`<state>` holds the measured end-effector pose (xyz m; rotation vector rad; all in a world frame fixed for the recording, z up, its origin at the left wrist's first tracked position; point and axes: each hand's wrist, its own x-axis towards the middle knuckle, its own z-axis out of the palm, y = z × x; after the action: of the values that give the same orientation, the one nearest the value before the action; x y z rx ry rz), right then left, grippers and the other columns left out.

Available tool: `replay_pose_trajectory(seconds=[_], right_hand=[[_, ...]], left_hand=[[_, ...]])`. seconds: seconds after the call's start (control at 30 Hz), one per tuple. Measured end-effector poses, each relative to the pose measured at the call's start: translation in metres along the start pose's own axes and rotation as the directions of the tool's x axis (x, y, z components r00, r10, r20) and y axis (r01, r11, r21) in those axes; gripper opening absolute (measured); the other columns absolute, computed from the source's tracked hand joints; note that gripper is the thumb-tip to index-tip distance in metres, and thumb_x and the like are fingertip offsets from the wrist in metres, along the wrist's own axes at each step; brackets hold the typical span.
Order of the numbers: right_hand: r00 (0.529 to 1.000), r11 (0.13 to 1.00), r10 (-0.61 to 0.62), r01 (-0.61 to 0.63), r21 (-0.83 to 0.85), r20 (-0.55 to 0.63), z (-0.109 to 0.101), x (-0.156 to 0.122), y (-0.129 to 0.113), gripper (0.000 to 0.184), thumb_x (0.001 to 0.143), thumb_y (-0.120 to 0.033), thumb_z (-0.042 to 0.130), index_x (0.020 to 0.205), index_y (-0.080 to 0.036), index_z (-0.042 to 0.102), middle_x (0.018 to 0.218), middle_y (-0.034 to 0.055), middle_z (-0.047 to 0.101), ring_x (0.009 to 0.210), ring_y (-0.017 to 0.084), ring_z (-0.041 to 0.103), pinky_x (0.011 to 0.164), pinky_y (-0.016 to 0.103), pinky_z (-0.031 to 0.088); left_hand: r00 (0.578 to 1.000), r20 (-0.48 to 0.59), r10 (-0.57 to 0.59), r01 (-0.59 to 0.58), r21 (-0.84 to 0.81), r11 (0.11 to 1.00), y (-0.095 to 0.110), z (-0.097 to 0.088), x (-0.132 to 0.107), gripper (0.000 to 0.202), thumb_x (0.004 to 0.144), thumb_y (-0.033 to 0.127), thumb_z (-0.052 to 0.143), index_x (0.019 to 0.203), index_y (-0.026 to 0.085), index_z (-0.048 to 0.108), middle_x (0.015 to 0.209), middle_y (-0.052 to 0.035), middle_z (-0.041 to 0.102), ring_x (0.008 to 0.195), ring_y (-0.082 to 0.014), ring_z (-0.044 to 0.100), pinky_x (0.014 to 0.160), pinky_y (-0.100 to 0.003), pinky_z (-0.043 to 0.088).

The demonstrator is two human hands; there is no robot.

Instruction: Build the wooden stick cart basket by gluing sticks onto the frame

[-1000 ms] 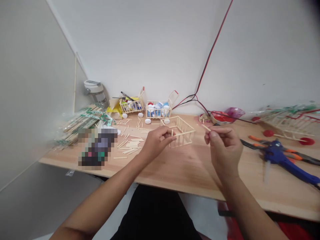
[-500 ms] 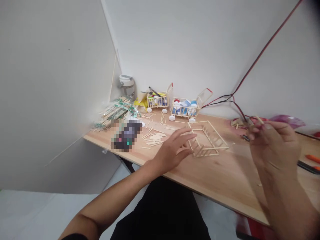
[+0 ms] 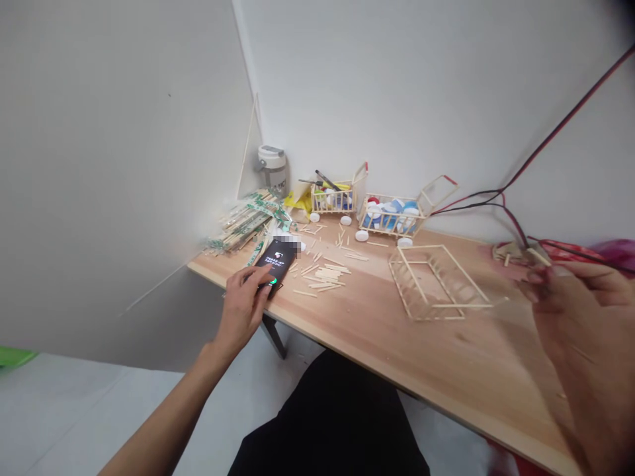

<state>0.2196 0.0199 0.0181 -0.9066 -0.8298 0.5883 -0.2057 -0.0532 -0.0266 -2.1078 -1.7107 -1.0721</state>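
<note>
My left hand [image 3: 244,301] rests over the lower end of a black phone [image 3: 282,254] lying on the table. Its fingers are apart, with fingertips at the lit screen near a green button. Raised at the right, my right hand [image 3: 575,311] pinches a short wooden stick [image 3: 538,256] between thumb and fingers. Between the hands, an open box frame of thin wooden sticks [image 3: 436,305] sits on the table. Loose short sticks [image 3: 330,274] lie scattered beside the phone.
Two small stick-built carts, one with pens [image 3: 331,197] and one with bottle caps [image 3: 389,218], stand along the wall. Bundled sticks in wrappers [image 3: 248,221] and a grey-white jug [image 3: 272,168] are at the back left. Red and black cables [image 3: 560,132] run down the right wall.
My left hand has moved left from beside the stick frame onto the phone, whose screen now shows. The right hand still holds its stick. The view has turned slightly left.
</note>
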Motion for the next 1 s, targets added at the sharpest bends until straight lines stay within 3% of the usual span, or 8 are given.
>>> replay_pose_trajectory(seconds=[0.23, 0.4, 0.57, 0.87, 1.0], right_hand=[[0.999, 0.999, 0.011, -0.013, -0.053, -0.035, -0.002, -0.001, 0.002, 0.024, 0.052, -0.019, 0.077, 0.073, -0.018, 0.064, 0.066, 0.0014, 0.06, 0.063, 0.013, 0.055, 0.053, 0.024, 0.041], [0.999, 1.0, -0.01, 0.01, -0.015, -0.04, -0.002, -0.001, 0.001, 0.023, 0.054, -0.017, 0.079, 0.073, -0.017, 0.067, 0.066, 0.0019, 0.06, 0.063, 0.013, 0.057, 0.055, 0.025, 0.04], [1.0, 0.999, 0.008, -0.008, 0.033, -0.011, -0.001, -0.002, 0.0, 0.022, 0.054, -0.014, 0.078, 0.072, -0.016, 0.065, 0.066, 0.002, 0.061, 0.062, 0.013, 0.056, 0.055, 0.025, 0.038], [0.999, 0.999, 0.009, -0.007, 0.045, -0.039, -0.001, -0.001, -0.001, 0.023, 0.051, -0.013, 0.076, 0.071, -0.017, 0.066, 0.064, 0.0006, 0.059, 0.061, 0.012, 0.055, 0.054, 0.024, 0.036], [0.999, 1.0, 0.009, -0.007, 0.03, -0.046, -0.003, 0.003, 0.0, 0.022, 0.049, -0.015, 0.076, 0.069, -0.019, 0.066, 0.062, -0.0003, 0.058, 0.06, 0.013, 0.053, 0.051, 0.025, 0.036]], left_hand=[[0.998, 0.04, 0.056, -0.058, 0.047, 0.997, -0.005, 0.004, -0.001, 0.036, 0.094, 0.019, 0.048, 0.13, 0.019, 0.054, 0.105, -0.0094, 0.069, 0.111, -0.0259, 0.054, 0.098, -0.044, 0.042], [0.991, -0.136, 0.011, -0.022, -0.078, 0.997, 0.007, -0.004, 0.009, 0.035, 0.093, 0.022, 0.051, 0.128, 0.019, 0.052, 0.119, -0.0119, 0.063, 0.115, -0.0249, 0.054, 0.102, -0.044, 0.043], [0.977, -0.211, -0.024, -0.022, -0.214, 0.977, 0.036, -0.001, 0.022, 0.03, 0.093, 0.021, 0.052, 0.123, 0.02, 0.054, 0.117, -0.0096, 0.064, 0.115, -0.0227, 0.056, 0.102, -0.042, 0.044], [0.95, -0.186, 0.252, -0.312, -0.499, 0.808, 0.11, 0.034, 0.026, 0.037, 0.09, 0.009, 0.053, 0.125, 0.019, 0.052, 0.112, -0.0108, 0.064, 0.11, -0.021, 0.057, 0.097, -0.041, 0.049], [0.926, -0.165, 0.338, -0.369, -0.579, 0.727, 0.133, 0.049, 0.029, 0.036, 0.09, 0.01, 0.051, 0.124, 0.021, 0.053, 0.109, -0.0101, 0.065, 0.105, -0.0213, 0.059, 0.094, -0.041, 0.051]])
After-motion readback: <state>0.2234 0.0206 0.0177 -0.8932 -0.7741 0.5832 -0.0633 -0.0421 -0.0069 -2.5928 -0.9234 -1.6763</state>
